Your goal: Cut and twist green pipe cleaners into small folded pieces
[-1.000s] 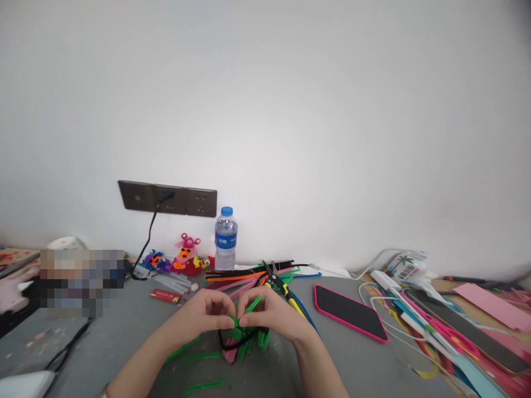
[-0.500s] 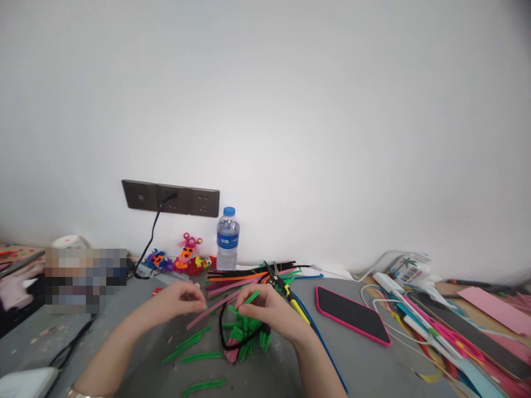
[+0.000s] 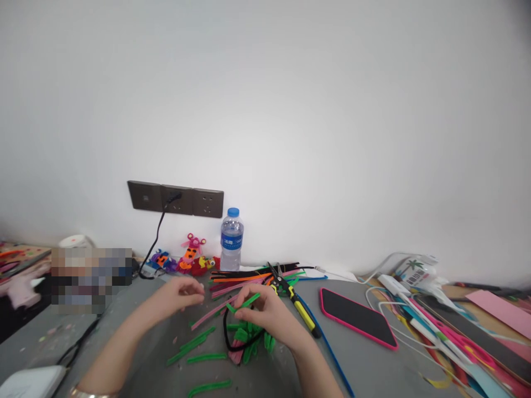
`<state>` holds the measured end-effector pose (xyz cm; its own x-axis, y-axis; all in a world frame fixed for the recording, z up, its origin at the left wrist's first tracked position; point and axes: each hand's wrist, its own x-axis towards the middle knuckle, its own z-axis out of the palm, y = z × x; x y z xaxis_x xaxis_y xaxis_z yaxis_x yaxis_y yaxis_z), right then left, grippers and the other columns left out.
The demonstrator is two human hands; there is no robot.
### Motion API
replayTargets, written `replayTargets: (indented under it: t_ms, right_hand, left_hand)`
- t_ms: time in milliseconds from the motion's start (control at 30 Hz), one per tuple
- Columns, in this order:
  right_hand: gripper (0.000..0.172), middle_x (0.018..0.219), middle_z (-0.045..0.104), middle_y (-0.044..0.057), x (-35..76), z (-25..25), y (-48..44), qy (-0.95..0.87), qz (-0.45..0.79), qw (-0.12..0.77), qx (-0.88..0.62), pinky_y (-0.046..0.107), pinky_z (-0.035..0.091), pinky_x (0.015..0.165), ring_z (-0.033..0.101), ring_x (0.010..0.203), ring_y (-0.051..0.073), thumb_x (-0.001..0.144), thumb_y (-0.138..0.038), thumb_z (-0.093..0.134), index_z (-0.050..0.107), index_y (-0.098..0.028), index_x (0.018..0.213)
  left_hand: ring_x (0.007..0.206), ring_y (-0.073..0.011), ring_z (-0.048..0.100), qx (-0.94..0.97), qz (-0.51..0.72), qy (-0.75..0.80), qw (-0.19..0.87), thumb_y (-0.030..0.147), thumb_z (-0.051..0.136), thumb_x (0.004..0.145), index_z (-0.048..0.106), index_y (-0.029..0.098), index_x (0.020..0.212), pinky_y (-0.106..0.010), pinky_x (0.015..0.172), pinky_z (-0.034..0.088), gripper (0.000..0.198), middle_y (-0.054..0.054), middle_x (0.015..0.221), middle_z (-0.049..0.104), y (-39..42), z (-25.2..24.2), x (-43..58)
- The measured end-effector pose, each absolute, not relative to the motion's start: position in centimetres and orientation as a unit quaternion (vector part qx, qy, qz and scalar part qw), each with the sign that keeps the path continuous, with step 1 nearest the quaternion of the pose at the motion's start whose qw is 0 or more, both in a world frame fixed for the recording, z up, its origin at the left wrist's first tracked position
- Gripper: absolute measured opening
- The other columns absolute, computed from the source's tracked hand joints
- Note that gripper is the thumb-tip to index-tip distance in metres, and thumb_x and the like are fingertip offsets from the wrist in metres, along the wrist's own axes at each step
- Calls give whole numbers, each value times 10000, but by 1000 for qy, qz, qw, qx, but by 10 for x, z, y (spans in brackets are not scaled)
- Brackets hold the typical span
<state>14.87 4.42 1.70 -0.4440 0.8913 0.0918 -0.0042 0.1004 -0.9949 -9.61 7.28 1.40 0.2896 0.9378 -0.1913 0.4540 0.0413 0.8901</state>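
Note:
My right hand (image 3: 263,307) pinches a short green pipe cleaner (image 3: 250,300) between thumb and fingers. Beneath it lies a bunch of folded green pipe cleaners (image 3: 244,335) with some pink at its base, and a black pipe cleaner (image 3: 227,334) curves around its left side. To the left, my left hand (image 3: 185,297) hovers with fingers curved and apart; nothing shows in it. Loose green pipe cleaners (image 3: 207,358) and a long pink one (image 3: 213,314) lie on the grey table below and between the hands. Yellow-and-black pliers (image 3: 301,309) rest beyond my right wrist.
A water bottle (image 3: 232,243) stands against the wall, beside small pipe-cleaner figures (image 3: 191,257). Several coloured pipe cleaners (image 3: 244,277) are piled at the back. A pink-cased phone (image 3: 357,318) lies at right, near white cables and scissors (image 3: 467,348). A power outlet (image 3: 176,199) is on the wall.
The whole view has shifted slightly to the right. My left hand's fingers have drawn back a little from my right hand. The green pipe cleaner in my right hand now tilts flatter.

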Motion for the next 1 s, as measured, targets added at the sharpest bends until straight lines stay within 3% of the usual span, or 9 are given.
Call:
replayTargets:
  t_ms: [167,333,500,767,1000]
  right_hand:
    - [81,769,636,4,144,15,45,-639,510,467,-336,260,430,695,584,768,163,734,-189,729,650,-187,715]
    - [96,777,611,4,143,15,46,-648,474,494,-334,266,425,701,582,771,166,722,-140,729,649,-189,700]
    - [103,766,599,2,143,16,46,-652,453,501,-344,270,418,687,569,749,165,719,-137,730,647,-192,690]
    - [90,785,641,1,146,18,44,-613,503,510,-333,247,447,678,590,767,158,732,-190,738,664,-202,783]
    - [134,739,638,2,148,18,48,-565,572,525,-278,240,458,618,579,653,132,764,-312,729,668,-193,751]
  left_hand:
    - [613,-140,501,646,305,443,542,400,718,705,708,146,773,-219,559,358,263,9,662,598,64,21,-65]
    - [483,-73,326,519,375,404,653,420,763,697,665,167,747,-191,454,240,276,61,573,499,51,13,-39]
    - [508,-74,308,416,409,352,732,378,798,687,658,156,712,-174,459,257,263,60,543,464,48,6,-29]
    - [508,-72,284,426,413,347,726,398,780,710,620,146,647,-171,451,238,306,62,542,442,45,9,-27]
    - [529,-76,325,452,405,356,711,409,773,712,640,148,711,-183,484,260,292,46,599,494,42,14,-26]
